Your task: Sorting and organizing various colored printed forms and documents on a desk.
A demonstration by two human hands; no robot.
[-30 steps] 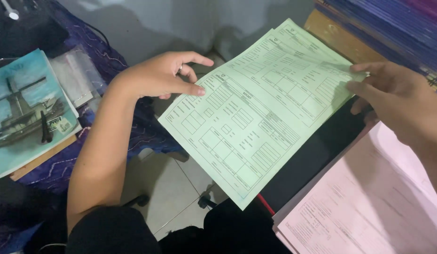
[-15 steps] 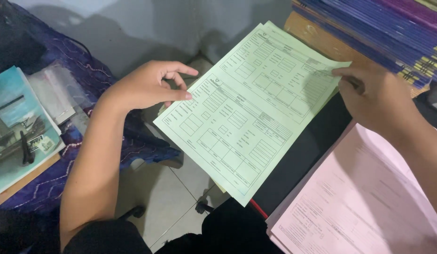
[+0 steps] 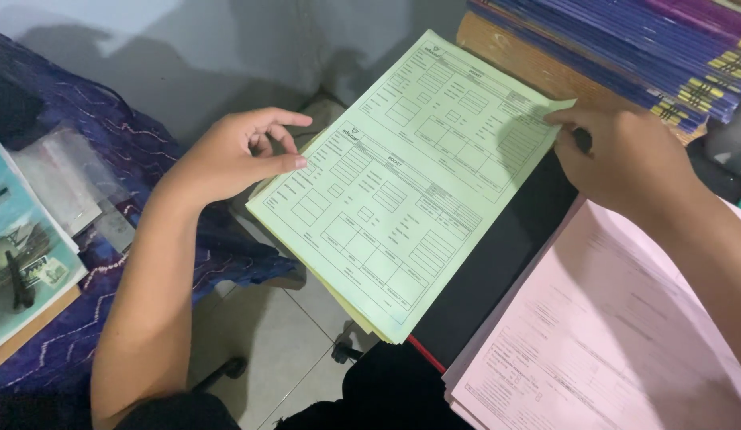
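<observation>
A stack of pale green printed forms (image 3: 402, 183) is held tilted in front of me, above the floor. My left hand (image 3: 235, 151) grips its left edge, thumb on top of the upper sheet. My right hand (image 3: 625, 155) pinches the stack's right corner between thumb and fingers. The green sheets lie roughly squared together, with a yellowish sheet edge showing at the lower corner. A pile of pink forms (image 3: 609, 334) lies under my right forearm.
Purple and blue books (image 3: 641, 48) are stacked on a wooden surface at the upper right. A dark folder (image 3: 498, 271) sits between the green and pink papers. At the left a blue patterned cloth (image 3: 92, 127) carries a picture book (image 3: 20, 255) and clear plastic sleeves (image 3: 60, 179). Tiled floor (image 3: 283, 334) below.
The green sheets, fanned apart a second ago, have been drawn together into one stack. Both hands shifted slightly left and up with the view; the right hand closed onto the corner.
</observation>
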